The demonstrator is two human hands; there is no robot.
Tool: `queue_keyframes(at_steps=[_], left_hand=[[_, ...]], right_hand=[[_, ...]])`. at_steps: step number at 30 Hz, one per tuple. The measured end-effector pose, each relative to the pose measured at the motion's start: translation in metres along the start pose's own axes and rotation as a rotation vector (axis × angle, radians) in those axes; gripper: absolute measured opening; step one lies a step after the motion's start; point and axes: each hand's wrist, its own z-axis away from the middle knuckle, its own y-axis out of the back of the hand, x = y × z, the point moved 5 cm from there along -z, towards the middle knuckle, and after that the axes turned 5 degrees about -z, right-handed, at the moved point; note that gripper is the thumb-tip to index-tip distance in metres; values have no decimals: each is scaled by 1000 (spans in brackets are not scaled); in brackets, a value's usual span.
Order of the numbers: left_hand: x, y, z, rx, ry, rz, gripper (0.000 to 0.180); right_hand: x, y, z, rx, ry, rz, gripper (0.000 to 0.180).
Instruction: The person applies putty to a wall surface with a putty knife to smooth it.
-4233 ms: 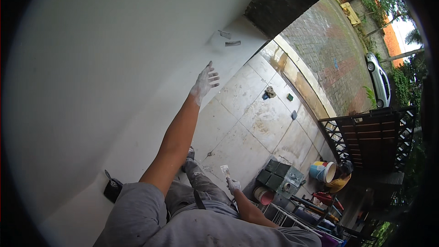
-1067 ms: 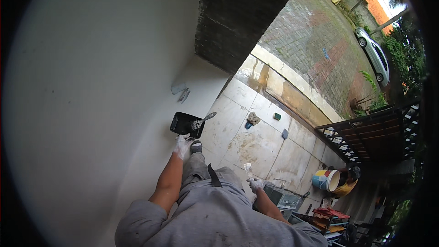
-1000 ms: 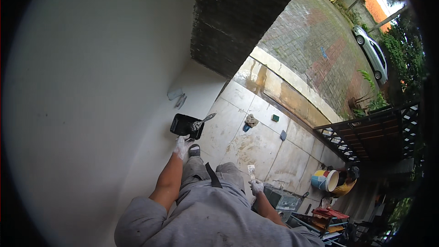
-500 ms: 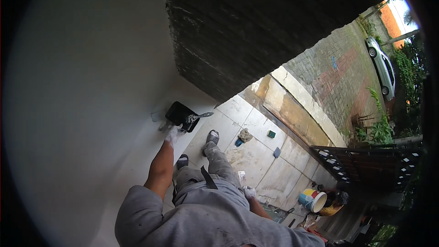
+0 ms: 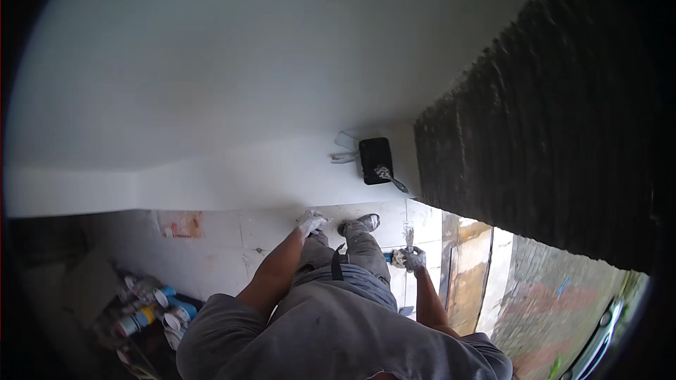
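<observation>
My left hand [image 5: 312,222], smeared white, hovers at the edge of the white ledge [image 5: 282,179] with its fingers apart and nothing visible in them. My right hand [image 5: 416,260], also smeared, is closed around what looks like a putty knife [image 5: 408,232], its pale blade pointing away from me. Beside that hand, a crumpled rag [image 5: 398,259] shows in part, overlapped by the fingers. On the ledge rests a black tray [image 5: 374,151]; a dark-handled tool [image 5: 398,184] with putty on its head leans across its near corner. Two flat blades [image 5: 345,141] lie left of the tray.
A white wall [image 5: 232,63] rises ahead, and a rough dark slab [image 5: 535,134] juts in at right. Pale floor tiles [image 5: 218,257] run below the ledge. Cans and cups [image 5: 151,313] crowd the lower left. Paving [image 5: 542,281] and a parked car [image 5: 598,338] show outside.
My view has swung left, bringing the lower-left clutter in. My left hand has come off the tray, which stays on the ledge with the tool. My right hand has moved forward, out from my hip.
</observation>
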Motion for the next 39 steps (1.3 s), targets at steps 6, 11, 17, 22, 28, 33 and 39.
queue_keyframes(at_steps=[6,11,17,22,28,33,39], left_hand=[[-115,97,88,394,-72,162,48],[-116,141,169,559,-120,463,32],[-159,213,245,656,-342,596,40],[-224,265,266,751,-261,779,37],[-206,308,273,750,-125,782,29],[-191,363,301,775,-128,803,29],[-225,423,333,857,-223,930,29]], right_hand=[[-32,-129,-47,-194,204,749,37],[-53,-233,-59,-316,453,1028,44],[-40,-376,-59,-408,539,1186,47],[-27,-501,-25,-406,503,1303,44],[-20,-610,-60,-284,558,1495,50],[6,-728,-46,-417,526,1559,49],[43,-866,-16,-437,643,1639,51]])
